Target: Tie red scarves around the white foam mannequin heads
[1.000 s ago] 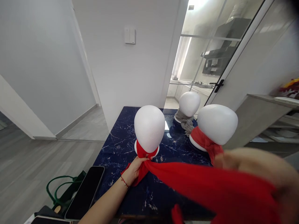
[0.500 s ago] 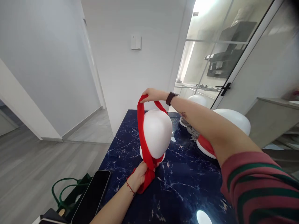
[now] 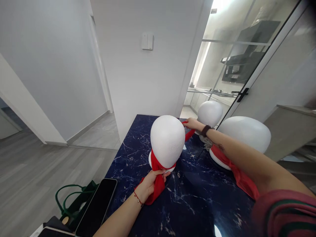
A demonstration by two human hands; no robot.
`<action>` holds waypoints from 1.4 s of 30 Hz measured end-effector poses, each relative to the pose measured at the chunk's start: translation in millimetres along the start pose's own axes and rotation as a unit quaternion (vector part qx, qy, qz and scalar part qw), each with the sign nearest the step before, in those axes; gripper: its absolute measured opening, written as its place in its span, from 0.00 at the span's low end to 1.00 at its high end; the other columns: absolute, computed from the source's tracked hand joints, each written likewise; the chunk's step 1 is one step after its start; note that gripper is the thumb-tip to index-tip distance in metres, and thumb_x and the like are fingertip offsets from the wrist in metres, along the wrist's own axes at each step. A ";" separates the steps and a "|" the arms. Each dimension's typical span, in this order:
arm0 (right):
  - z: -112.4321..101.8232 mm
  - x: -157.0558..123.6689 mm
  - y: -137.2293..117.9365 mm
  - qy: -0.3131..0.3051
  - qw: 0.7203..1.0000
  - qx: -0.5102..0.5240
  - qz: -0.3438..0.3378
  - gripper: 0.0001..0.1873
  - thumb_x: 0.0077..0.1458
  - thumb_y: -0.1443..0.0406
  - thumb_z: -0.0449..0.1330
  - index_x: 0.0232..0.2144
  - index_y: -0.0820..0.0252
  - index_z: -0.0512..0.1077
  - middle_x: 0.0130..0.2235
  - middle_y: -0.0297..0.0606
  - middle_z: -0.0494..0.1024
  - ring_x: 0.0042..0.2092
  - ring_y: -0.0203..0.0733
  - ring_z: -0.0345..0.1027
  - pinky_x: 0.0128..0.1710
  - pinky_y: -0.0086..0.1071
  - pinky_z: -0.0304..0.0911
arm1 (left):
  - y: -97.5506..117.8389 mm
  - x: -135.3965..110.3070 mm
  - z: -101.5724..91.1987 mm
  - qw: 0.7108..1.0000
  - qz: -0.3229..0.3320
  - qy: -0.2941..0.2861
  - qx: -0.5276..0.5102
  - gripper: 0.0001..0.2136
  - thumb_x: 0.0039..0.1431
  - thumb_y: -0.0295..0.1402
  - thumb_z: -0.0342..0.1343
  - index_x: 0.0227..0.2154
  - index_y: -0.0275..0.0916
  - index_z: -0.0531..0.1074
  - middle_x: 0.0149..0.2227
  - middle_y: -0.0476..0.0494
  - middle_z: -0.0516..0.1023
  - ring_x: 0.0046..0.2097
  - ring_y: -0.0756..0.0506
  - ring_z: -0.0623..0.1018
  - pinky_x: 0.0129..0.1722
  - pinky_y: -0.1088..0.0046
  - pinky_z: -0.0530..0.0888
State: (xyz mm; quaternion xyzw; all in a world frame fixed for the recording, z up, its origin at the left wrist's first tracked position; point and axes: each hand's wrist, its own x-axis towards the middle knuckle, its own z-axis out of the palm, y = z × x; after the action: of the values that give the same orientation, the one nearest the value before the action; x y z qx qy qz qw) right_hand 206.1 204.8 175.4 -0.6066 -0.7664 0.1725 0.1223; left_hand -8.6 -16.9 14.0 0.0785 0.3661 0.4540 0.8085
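A white foam head [image 3: 167, 140] stands on the dark blue marble table [image 3: 190, 194] with a red scarf [image 3: 158, 177] wrapped round its neck. My left hand [image 3: 150, 182] is closed on the scarf's front part just below the head. Behind and to the right of the head, my right hand [image 3: 194, 123], with a dark watch at the wrist, pinches the scarf's other end. To the right stands a second foam head [image 3: 245, 133] with its own red scarf, and a third head [image 3: 210, 113] with a grey scarf stands farther back.
A black phone [image 3: 97, 205] lies at the table's near left edge, above a bag with green handles [image 3: 66, 200] on the floor. A glass door with a black handle [image 3: 242, 94] is right behind the table. A grey shelf [image 3: 288, 128] is at the right.
My right hand has carried the scarf end from in front, up over the head's top and down behind its right side. My left hand has kept its grip below the head.
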 end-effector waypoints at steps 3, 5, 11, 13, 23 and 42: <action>8.1 -48.0 24.5 -0.070 0.997 0.001 -0.015 0.17 0.47 0.56 0.59 0.18 0.63 0.69 0.19 0.38 0.72 0.20 0.33 0.60 0.22 0.28 0.54 | -2.0 -3.1 3.6 0.998 0.046 -0.022 0.028 0.12 0.44 0.16 0.60 0.34 0.29 0.72 0.30 0.37 0.79 0.25 0.50 0.76 0.26 0.79 0.71; 16.6 -87.8 37.2 -0.115 0.993 0.022 -0.025 0.18 0.48 0.52 0.58 0.21 0.63 0.69 0.21 0.38 0.73 0.21 0.33 0.61 0.21 0.28 0.54 | -2.8 -2.6 3.6 0.998 0.056 -0.020 0.032 0.12 0.45 0.17 0.61 0.35 0.29 0.72 0.31 0.37 0.80 0.26 0.49 0.77 0.26 0.78 0.72; 70.2 -213.3 39.0 -0.264 0.944 0.193 -0.036 0.24 0.54 0.47 0.51 0.30 0.63 0.68 0.24 0.36 0.73 0.22 0.32 0.61 0.22 0.26 0.55 | -0.1 2.7 1.7 0.999 0.032 -0.001 -0.017 0.09 0.52 0.25 0.58 0.38 0.32 0.70 0.38 0.37 0.80 0.29 0.48 0.78 0.27 0.76 0.73; 97.5 -244.0 25.2 -0.269 0.927 0.259 -0.035 0.24 0.56 0.48 0.50 0.31 0.64 0.68 0.24 0.35 0.73 0.22 0.32 0.62 0.23 0.26 0.56 | 1.2 2.5 3.0 1.000 0.023 -0.009 -0.018 0.08 0.54 0.25 0.56 0.38 0.32 0.70 0.39 0.37 0.80 0.28 0.49 0.78 0.27 0.76 0.73; 208.3 -284.7 -76.8 -0.125 0.817 0.563 -0.023 0.24 0.58 0.53 0.51 0.50 0.63 0.64 0.37 0.41 0.76 0.36 0.40 0.71 0.39 0.34 0.64 | 0.4 -14.6 16.6 1.000 -0.009 -0.020 -0.003 0.09 0.58 0.30 0.52 0.38 0.30 0.72 0.29 0.39 0.80 0.27 0.46 0.79 0.32 0.72 0.75; 186.1 -305.2 -73.5 -0.141 0.737 0.661 0.003 0.26 0.57 0.49 0.52 0.45 0.66 0.65 0.27 0.40 0.76 0.27 0.39 0.71 0.28 0.30 0.63 | 6.8 -34.2 -7.5 0.930 0.202 0.058 0.302 0.13 0.45 0.27 0.63 0.36 0.33 0.73 0.32 0.40 0.80 0.32 0.45 0.78 0.31 0.73 0.72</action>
State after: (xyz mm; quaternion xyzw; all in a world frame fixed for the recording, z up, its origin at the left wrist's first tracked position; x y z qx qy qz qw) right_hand 138.6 -128.4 42.9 -0.3448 -0.4663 0.7196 0.3820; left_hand -29.1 -41.6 29.5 0.3649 0.5082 0.4795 0.6154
